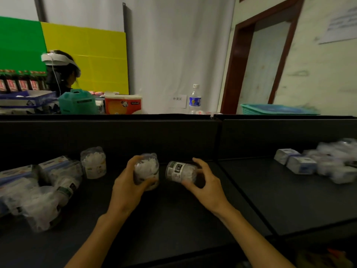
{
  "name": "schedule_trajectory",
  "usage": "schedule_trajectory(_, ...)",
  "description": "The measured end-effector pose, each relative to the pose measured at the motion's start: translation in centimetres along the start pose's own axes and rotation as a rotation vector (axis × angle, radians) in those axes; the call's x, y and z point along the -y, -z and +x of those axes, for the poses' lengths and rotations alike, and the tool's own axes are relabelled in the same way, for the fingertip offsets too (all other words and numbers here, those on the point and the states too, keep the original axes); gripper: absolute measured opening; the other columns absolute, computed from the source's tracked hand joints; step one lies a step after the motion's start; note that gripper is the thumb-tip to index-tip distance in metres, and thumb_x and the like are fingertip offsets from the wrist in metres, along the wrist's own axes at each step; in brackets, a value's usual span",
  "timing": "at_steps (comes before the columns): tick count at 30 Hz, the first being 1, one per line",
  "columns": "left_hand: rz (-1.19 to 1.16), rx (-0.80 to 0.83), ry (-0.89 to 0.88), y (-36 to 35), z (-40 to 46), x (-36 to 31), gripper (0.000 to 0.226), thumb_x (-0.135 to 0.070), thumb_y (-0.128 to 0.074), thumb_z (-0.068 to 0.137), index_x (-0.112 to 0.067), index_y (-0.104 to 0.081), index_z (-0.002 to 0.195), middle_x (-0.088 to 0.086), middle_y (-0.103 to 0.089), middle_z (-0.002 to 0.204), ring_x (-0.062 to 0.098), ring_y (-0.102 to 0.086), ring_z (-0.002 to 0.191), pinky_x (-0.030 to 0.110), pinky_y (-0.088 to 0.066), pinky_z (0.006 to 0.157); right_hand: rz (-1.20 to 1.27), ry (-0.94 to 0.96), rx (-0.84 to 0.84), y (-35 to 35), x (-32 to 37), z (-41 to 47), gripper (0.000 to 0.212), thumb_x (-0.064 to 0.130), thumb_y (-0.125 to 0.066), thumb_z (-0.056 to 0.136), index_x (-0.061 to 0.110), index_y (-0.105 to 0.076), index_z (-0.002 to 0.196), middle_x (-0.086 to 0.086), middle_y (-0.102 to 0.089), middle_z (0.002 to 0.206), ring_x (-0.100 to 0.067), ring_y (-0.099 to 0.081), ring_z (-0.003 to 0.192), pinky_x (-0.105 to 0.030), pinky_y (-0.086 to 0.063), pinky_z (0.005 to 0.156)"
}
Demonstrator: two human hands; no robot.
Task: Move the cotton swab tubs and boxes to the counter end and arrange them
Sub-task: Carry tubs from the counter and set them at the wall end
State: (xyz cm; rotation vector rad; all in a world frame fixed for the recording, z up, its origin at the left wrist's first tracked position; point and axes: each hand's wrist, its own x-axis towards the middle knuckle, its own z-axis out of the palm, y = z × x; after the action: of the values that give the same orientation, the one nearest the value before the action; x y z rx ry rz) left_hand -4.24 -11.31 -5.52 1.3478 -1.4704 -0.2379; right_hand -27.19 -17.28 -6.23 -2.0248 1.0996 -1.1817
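your left hand (129, 182) grips an upright swab tub (147, 171), fingers curled round its side, at the middle of the dark bench (173, 219). your right hand (207, 181) grips a second tub (180, 171), tilted on its side, just right of the first. a third tub (93, 162) stands upright to the left, near a blurred heap of tubs and boxes (41, 187). more boxes (298, 162) lie at the far right end.
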Motion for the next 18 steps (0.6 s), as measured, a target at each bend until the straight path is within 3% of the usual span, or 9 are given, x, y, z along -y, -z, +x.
schedule_trajectory(3,-0.009,0.075,-0.045,-3.2,-0.4,-3.5,0.081,-0.015,-0.074,0.075,-0.072,-0.026,0.107,-0.019,-0.044,0.113,0.002,-0.049,0.102,0.008,-0.042,0.066,0.065,-0.060,-0.028,5.5,-0.6,-1.3,0.061,0.036,-0.075,0.076,0.034,-0.040,0.125,0.021,-0.053,0.109,0.004,-0.055,0.103,-0.014,-0.048,0.083)
schedule_trajectory(8,-0.053,0.150,-0.075,-9.9,-0.9,-9.0,0.074,-0.018,-0.075,0.074,-0.062,-0.030,0.114,-0.019,-0.049,0.109,0.002,-0.055,0.094,0.006,-0.047,0.062,0.064,-0.018,-0.095,15.3,-2.5,-3.3,0.057,0.051,-0.069,0.069,0.034,-0.052,0.121,0.011,-0.063,0.110,0.001,-0.061,0.101,-0.022,-0.051,0.085)
schedule_trajectory(14,-0.098,0.216,-0.087,-17.8,-1.6,-14.2,0.074,-0.020,-0.076,0.073,-0.060,-0.032,0.116,-0.020,-0.054,0.106,-0.001,-0.058,0.093,0.007,-0.050,0.065,0.038,-0.034,-0.116,26.1,-6.3,-6.0,0.056,0.046,-0.072,0.070,0.034,-0.056,0.123,0.012,-0.064,0.114,-0.001,-0.062,0.102,-0.023,-0.054,0.084)
schedule_trajectory(18,-0.120,0.262,-0.115,-22.7,-1.9,-17.2,0.077,-0.019,-0.076,0.072,-0.069,-0.031,0.109,-0.024,-0.053,0.103,-0.009,-0.057,0.090,0.005,-0.048,0.063,-0.034,-0.065,-0.137,32.5,-9.0,-7.5,0.049,0.025,-0.078,0.077,0.031,-0.059,0.121,0.007,-0.065,0.113,-0.004,-0.063,0.101,-0.020,-0.053,0.082)
